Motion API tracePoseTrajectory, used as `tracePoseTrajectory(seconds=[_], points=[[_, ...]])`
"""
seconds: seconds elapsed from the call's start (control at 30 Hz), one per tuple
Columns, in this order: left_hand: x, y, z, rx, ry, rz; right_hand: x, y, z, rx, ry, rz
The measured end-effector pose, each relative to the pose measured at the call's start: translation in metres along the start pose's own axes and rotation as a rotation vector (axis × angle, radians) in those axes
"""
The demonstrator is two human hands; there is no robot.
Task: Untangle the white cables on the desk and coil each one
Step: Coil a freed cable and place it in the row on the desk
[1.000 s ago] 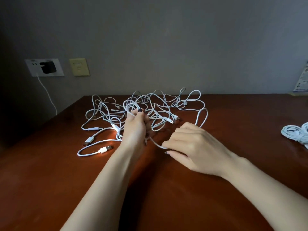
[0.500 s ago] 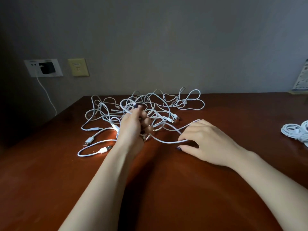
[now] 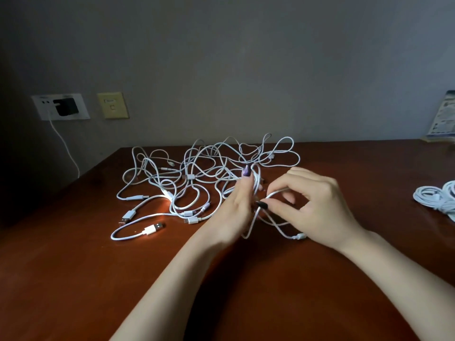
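A tangle of white cables (image 3: 197, 173) lies spread over the far half of the brown desk (image 3: 73, 279), with several USB plugs at its near left edge. My left hand (image 3: 234, 207) stands upright at the tangle's right side and holds loops of one white cable (image 3: 257, 179) against its fingers. Just to the right, my right hand (image 3: 317, 205) pinches the same cable between thumb and forefinger. The cable's free end with a small connector (image 3: 299, 236) trails on the desk under my right hand.
A bundle of coiled white cables (image 3: 438, 199) lies at the desk's right edge. A wall socket with a black charger (image 3: 65, 107) and its hanging lead is at the back left, beside a yellow wall plate (image 3: 112, 105). A printed leaflet (image 3: 443, 116) stands at the back right.
My right hand has come in from the desk toward my left hand, drawing the cable's slack with it. My left hand has shifted right and turned upright with the loops.
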State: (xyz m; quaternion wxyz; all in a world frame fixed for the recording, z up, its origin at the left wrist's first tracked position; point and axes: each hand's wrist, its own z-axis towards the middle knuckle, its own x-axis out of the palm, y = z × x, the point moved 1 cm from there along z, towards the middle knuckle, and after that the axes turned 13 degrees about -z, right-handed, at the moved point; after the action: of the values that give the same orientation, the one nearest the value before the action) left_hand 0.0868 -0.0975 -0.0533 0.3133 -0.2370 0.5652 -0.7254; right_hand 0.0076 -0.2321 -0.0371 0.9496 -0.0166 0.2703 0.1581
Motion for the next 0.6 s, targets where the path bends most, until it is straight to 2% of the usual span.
tracePoseTrajectory(seconds=[0.1, 0.23, 0.43, 0.6], points=[[0.011, -0.004, 0.004, -0.021, 0.078, 0.011, 0.002, -0.003, -0.002, 0.014, -0.018, -0.049], [0.014, -0.005, -0.005, -0.126, 0.294, 0.051, 0.002, -0.006, -0.005, 0.034, -0.045, -0.059], [0.017, -0.013, -0.007, -0.084, 0.32, 0.048, -0.002, -0.012, -0.004, 0.08, -0.048, -0.052], [0.011, -0.018, -0.008, -0.156, 0.398, 0.11, -0.01, -0.011, 0.001, 0.039, -0.063, -0.111]])
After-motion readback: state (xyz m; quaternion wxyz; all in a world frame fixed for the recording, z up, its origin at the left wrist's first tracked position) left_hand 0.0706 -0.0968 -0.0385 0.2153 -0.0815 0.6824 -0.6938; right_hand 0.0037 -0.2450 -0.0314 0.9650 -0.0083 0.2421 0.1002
